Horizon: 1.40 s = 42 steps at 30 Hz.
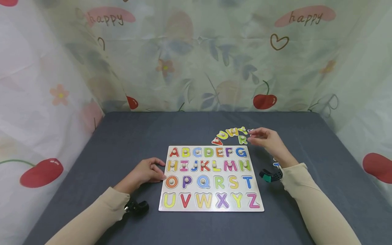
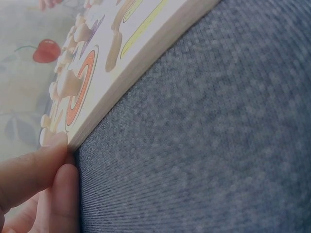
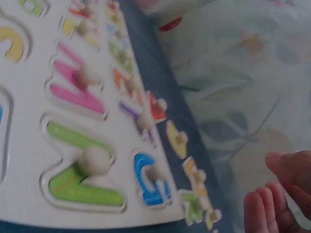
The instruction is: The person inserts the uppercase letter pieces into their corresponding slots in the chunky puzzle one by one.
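Note:
A wooden alphabet puzzle board point(image 1: 211, 187) lies flat; knobbed letters fill its upper rows through Q, while the recesses from R to Z show no knobs. My left hand point(image 1: 148, 170) holds the board's left edge near O and H; the left wrist view shows the thumb point(image 2: 36, 167) at that edge. Beyond the upper right corner, my right hand point(image 1: 267, 139) hovers beside loose letters, thumb and fingers apart point(image 3: 272, 206) with nothing visible between them. Closest to it are the green R point(image 1: 242, 140), the yellow Y point(image 1: 243, 130) and a piece mostly hidden by the fingertips.
Loose W point(image 1: 232, 132), U point(image 1: 222, 135) and V point(image 1: 217, 141) pieces curve along behind the board. Another letter piece point(image 1: 276, 163) is partly covered by the right wrist. Dark grey cloth point(image 1: 137, 136) covers the table, with printed curtains point(image 1: 196, 68) at the back and sides.

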Available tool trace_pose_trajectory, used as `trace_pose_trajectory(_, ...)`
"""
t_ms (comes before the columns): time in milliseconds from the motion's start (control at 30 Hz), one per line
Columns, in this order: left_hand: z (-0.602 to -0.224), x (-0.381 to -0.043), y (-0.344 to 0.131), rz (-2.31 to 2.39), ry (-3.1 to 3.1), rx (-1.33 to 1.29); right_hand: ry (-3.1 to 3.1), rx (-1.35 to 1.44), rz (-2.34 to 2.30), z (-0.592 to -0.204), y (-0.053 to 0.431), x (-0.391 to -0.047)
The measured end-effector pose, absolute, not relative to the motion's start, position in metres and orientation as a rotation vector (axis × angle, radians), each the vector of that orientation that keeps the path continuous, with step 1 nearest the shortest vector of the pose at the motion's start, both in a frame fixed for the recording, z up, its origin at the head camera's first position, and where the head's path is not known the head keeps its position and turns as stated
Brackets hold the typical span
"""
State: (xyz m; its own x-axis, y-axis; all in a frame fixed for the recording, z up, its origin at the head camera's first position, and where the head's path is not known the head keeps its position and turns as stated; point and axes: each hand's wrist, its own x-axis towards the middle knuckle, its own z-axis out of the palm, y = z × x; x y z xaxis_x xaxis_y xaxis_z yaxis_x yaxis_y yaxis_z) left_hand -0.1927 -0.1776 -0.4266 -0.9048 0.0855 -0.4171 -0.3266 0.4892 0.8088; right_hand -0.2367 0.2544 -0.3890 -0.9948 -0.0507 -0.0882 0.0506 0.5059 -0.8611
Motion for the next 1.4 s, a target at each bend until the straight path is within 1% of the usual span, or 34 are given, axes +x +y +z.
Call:
trace_pose_trajectory(133,-0.429,-0.193,-0.179,1.397,2.330,-0.197,2.683,0.019,-1.460,-0.412,0.256,-0.255)
trace_pose_trajectory(233,-0.430,-0.194,-0.180,1.400,2.323,-0.190,2.696,0.043,-1.402,-0.422,0.253,-0.266)
trace_pose_trajectory(533,-0.429,-0.195,-0.179,1.403,2.323,-0.179,2.638,0.194,-1.296,-0.421,0.245,-0.285)
trace_pose_trajectory(667,-0.428,-0.195,-0.179,1.407,2.323,-0.179,2.631,0.218,-1.285,-0.421,0.244,-0.290)
trace_pose_trajectory(1133,-0.429,-0.192,-0.179,1.417,2.309,-0.180,2.746,0.257,-1.209,-0.420,0.238,-0.287)
trace_pose_trajectory(1400,-0.426,-0.193,-0.179,1.396,2.330,-0.198,2.731,0.216,-1.340,-0.400,0.227,-0.278)
